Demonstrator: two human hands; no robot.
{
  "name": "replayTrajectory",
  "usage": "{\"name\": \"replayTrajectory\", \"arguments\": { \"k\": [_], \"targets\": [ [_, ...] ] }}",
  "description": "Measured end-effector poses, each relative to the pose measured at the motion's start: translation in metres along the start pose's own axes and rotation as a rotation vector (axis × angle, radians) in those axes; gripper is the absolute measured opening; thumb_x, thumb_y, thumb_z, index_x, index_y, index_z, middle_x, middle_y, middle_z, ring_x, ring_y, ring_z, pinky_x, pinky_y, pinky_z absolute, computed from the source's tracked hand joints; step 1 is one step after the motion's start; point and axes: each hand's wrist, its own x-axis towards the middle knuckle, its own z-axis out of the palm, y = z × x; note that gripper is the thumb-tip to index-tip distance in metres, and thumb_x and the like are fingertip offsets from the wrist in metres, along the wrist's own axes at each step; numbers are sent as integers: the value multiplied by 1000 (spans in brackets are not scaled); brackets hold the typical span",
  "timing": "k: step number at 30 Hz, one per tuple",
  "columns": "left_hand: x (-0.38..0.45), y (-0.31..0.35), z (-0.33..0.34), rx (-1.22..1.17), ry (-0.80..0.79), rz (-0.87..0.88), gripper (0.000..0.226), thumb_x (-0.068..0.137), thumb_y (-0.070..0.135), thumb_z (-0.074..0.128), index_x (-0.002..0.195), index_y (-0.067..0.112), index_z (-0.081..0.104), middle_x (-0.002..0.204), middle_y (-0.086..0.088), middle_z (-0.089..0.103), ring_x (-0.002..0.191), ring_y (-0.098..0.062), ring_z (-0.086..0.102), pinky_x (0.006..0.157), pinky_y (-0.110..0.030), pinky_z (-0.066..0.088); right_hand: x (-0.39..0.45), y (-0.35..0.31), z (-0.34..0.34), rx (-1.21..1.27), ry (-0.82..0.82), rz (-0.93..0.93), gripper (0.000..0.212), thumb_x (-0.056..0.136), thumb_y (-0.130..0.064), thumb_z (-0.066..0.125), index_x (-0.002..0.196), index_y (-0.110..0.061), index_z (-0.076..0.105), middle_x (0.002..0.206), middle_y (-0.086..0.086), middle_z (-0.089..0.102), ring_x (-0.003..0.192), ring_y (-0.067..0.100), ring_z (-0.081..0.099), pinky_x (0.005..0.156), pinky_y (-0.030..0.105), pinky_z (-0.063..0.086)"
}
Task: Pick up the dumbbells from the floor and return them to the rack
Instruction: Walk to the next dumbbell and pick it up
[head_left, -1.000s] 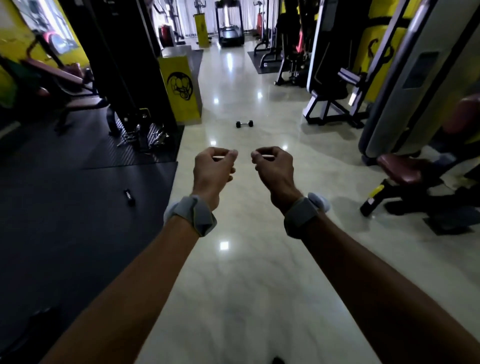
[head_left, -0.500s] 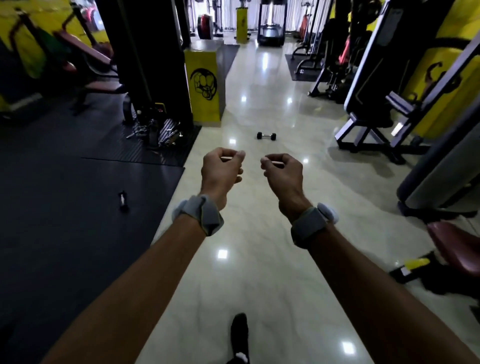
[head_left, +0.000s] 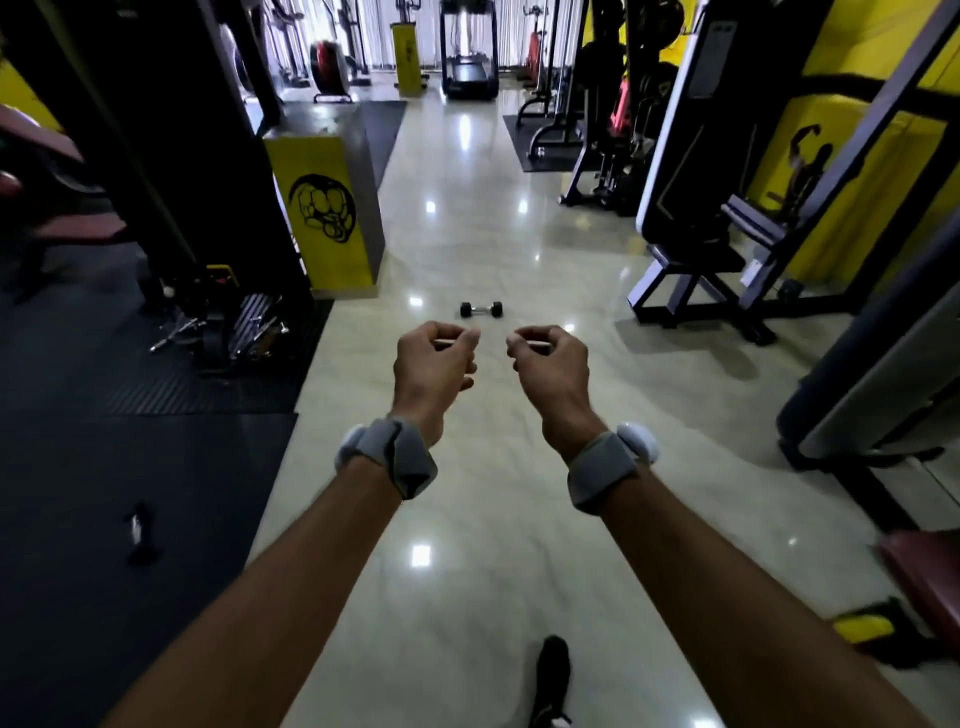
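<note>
Left hand (head_left: 434, 364) and right hand (head_left: 550, 366) held out side by side, fingers curled, each pinching a thin pale stick, small black dumbbell (head_left: 481, 309) on glossy tiled floor (head_left: 467, 519) just beyond, yellow pillar (head_left: 324, 218) far left

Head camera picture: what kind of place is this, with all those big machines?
Most likely a gym. A dumbbell lies on the shiny floor, a treadmill stands at the far end, and weight machines line the aisle.
</note>
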Motion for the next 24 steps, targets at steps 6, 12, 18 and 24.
{"name": "replayTrajectory", "arguments": {
  "k": [6, 12, 18, 24],
  "targets": [
    [137, 6, 74, 34, 29, -16, 17, 92, 32, 71, 97, 15, 68, 85, -5, 70, 74, -16, 69, 66, -30, 61, 166, 10, 23, 22, -18, 0, 6, 88, -32, 73, 90, -28, 70, 90, -6, 76, 85, 14, 72, 86, 42, 60],
    [267, 12, 117, 7, 98, -22, 18, 92, 29, 72, 96, 12, 69, 79, -6, 69, 70, -15, 67, 58, -26, 54, 307, -1, 51, 13, -89, -21, 4, 90, -28, 72, 88, -30, 69, 90, -8, 73, 87, 12, 70, 87, 43, 60],
    [398, -6, 148, 67, 146, -36, 22, 91, 32, 72, 100, 12, 69, 83, -8, 71, 72, -17, 70, 58, -26, 53, 433, 19, 102, -44, -199, -6, 5, 91, -29, 72, 94, -26, 71, 90, -9, 74, 86, 11, 71, 86, 40, 60],
    [553, -43, 175, 148, 115, -58, 14, 90, 30, 73, 92, 17, 68, 81, -7, 70, 69, -17, 68, 59, -29, 57, 577, 69, 159, -132, -177, 49, 6, 88, -31, 72, 89, -25, 71, 87, -6, 75, 83, 14, 72, 84, 41, 61]
  ]
}}
